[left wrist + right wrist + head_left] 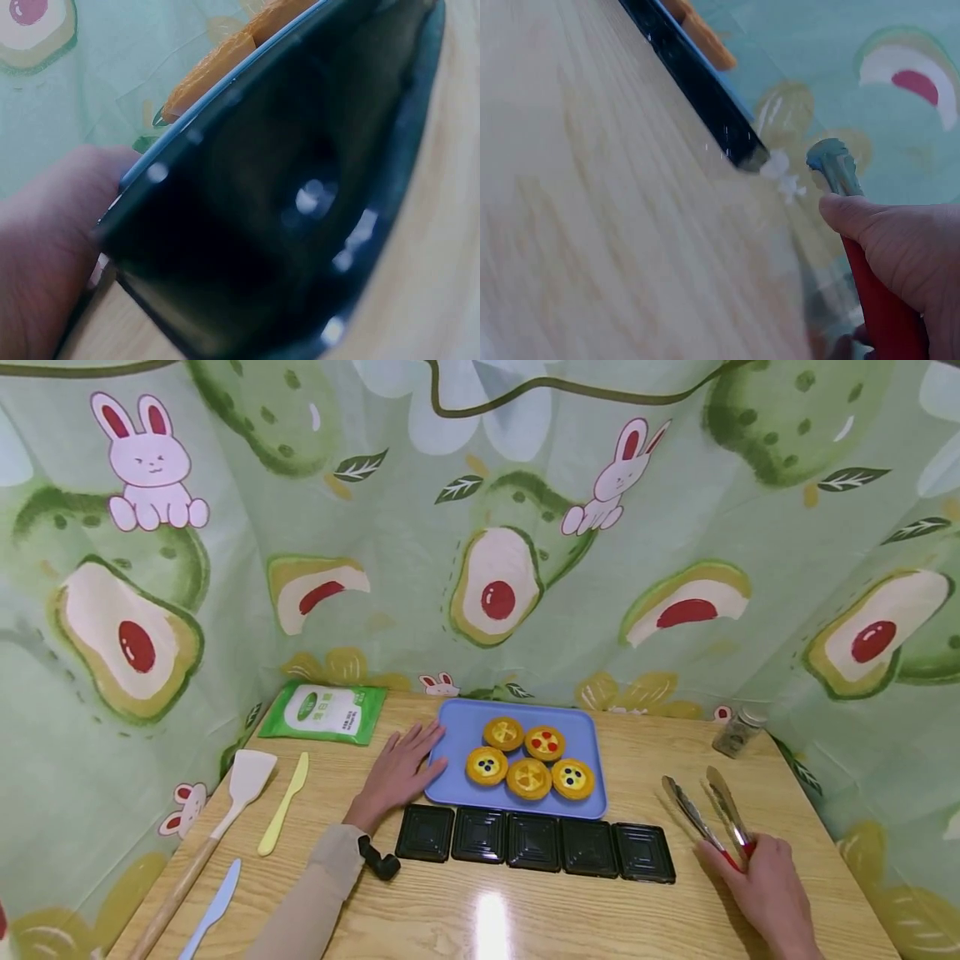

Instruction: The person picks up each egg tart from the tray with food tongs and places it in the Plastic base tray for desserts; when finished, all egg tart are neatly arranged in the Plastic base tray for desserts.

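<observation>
- Right hand (772, 893): at the near right of the table (480, 918), fingers curled round the red-handled end of the metal tongs (708, 814). The tong arms stand apart and point toward the far side.
- Right wrist view: the thumb lies over the red grip (881, 311), detail the head view shows only as a small red patch. One tong tip (832, 165) rises above the thumb. The other arm is not seen in this view.
- Left hand (397, 772): fingers straight and spread, palm down on the table, fingertips touching the left edge of the blue tray (450, 752). It holds nothing.
- Left wrist view: blurred; a dark glossy container fills most of the picture, with orange tart edges above it. The fingers' position cannot be told there; only the head view shows it.
- Blue tray: centre of the table, carrying five yellow tarts (528, 756).
- Five black trays (534, 842): in a row just near of the blue tray, side by side.
- Left of the left hand: a yellow knife (283, 806), a wooden-handled spatula (225, 822), a blue knife (213, 906).
- Far left: a green packet (326, 712). Far right: a small jar (738, 732).
</observation>
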`<state>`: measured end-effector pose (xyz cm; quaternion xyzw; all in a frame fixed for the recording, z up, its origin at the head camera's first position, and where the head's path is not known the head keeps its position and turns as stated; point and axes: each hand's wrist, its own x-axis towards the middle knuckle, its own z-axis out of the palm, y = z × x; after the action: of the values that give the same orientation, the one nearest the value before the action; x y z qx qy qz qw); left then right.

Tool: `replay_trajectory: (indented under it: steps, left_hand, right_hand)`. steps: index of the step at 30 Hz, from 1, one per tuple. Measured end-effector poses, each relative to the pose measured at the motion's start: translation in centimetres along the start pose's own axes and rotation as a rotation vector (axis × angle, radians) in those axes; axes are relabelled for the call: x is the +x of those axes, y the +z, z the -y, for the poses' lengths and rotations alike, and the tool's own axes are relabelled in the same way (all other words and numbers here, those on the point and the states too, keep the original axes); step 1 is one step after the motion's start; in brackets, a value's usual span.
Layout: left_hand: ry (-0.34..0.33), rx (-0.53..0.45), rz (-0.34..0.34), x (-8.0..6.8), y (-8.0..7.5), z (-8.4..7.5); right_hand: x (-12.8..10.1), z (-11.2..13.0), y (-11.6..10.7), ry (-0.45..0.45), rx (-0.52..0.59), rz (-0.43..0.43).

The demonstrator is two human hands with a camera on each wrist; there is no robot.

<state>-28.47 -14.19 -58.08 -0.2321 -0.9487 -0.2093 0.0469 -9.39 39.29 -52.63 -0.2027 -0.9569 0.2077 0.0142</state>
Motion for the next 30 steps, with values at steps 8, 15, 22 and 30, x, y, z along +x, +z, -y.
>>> replay_trajectory:
  steps: [8, 15, 22, 30]
  left_hand:
    - [-0.004, -0.002, 0.006, 0.0, -0.1, 0.0]
    - [0.006, 0.003, 0.006, 0.0, -0.1, 0.0]
    - [0.024, -0.009, -0.008, 0.0, -0.3, -0.1]
    - [0.038, -0.015, 0.007, 0.0, -0.1, 0.0]
  right_hand:
    - [-0.8, 3.2, -0.7, -0.226, 0.014, -0.039]
    - [0.2, 6.0, -0.3, -0.432, 0.014, 0.014]
    - [1.7, 9.1, 0.1, -0.546, -0.035, 0.047]
    - [2.4, 10.3, 0.5, -0.599, -0.088, 0.035]
